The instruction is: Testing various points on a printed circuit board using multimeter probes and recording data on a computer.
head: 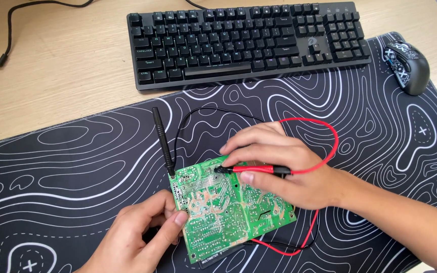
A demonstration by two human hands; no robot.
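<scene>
Right hand pinches the red probe onto the green circuit board near the desk mat's front edge; left hand's fingers grip the board's left edge, black probe lying alongside.

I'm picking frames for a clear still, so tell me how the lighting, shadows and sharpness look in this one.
Head view: bright, even light, slightly washing out the wooden desk; only soft shadows under the right hand and left hand. The green circuit board, red probe and keyboard are sharp; no motion blur; faint sheen on the board; the keyboard's edges bow slightly.
</scene>
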